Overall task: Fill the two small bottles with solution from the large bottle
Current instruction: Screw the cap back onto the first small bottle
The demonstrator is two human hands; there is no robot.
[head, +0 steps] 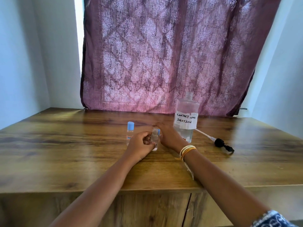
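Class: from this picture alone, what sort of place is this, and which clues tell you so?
Probably a room in a home, not a laboratory: a patterned curtain hangs behind a wood-grain table, and the large bottle bears a handwritten label.

Large bottle [186,118] uncapped; 2 small bottles [155,140] upright.

We've got bare forearms, yellow-and-white bangles [187,151] with loose thread on the right wrist, blue patterned sleeve [272,218] near right.
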